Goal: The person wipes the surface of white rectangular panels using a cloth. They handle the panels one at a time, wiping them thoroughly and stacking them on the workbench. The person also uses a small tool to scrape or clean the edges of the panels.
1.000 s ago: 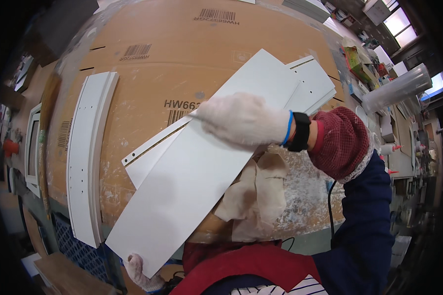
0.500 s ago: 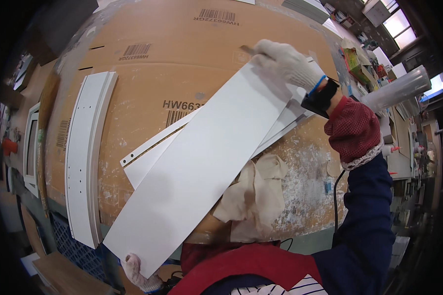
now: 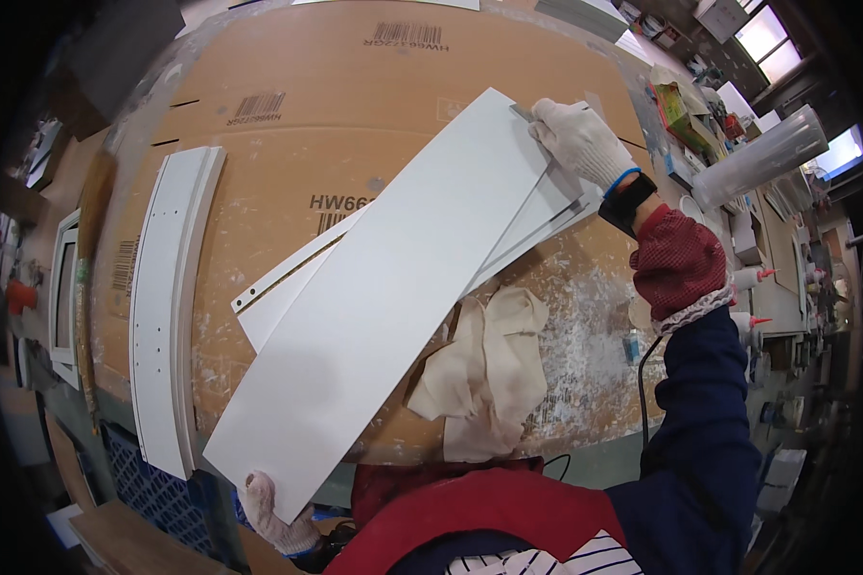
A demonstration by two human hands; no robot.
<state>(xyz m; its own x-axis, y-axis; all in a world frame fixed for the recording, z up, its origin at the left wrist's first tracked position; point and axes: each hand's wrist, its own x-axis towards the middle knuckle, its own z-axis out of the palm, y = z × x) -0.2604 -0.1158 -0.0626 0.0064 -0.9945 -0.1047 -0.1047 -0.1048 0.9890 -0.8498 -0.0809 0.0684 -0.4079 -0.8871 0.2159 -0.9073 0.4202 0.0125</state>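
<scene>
A long white panel [image 3: 374, 278] slants across the table, lying over other white boards [image 3: 302, 278], one of them with drilled holes. My left hand [image 3: 273, 513], in a whitish knit glove, is closed on the panel's near left end, thumb on top and fingers hidden below. At the far right end is my gloved right hand [image 3: 585, 144], fingers bent at the panel's edge. Pinched in it is a small flat grey piece [image 3: 522, 113], mostly covered by the fingers; its kind is unclear. A crumpled cream cloth [image 3: 489, 369] lies right of the panel.
Printed cardboard [image 3: 288, 172] covers the table. Grooved white boards [image 3: 174, 307] lie at the left, beside a long brush [image 3: 88, 278]. A clear plastic roll [image 3: 762, 158] and red-tipped bottles [image 3: 753, 278] stand right. A black cable [image 3: 645, 393] hangs near my right arm.
My right hand has moved right and nearer, from over the panel's far end to its right edge, with the small flat piece. The left hand keeps its grip on the panel.
</scene>
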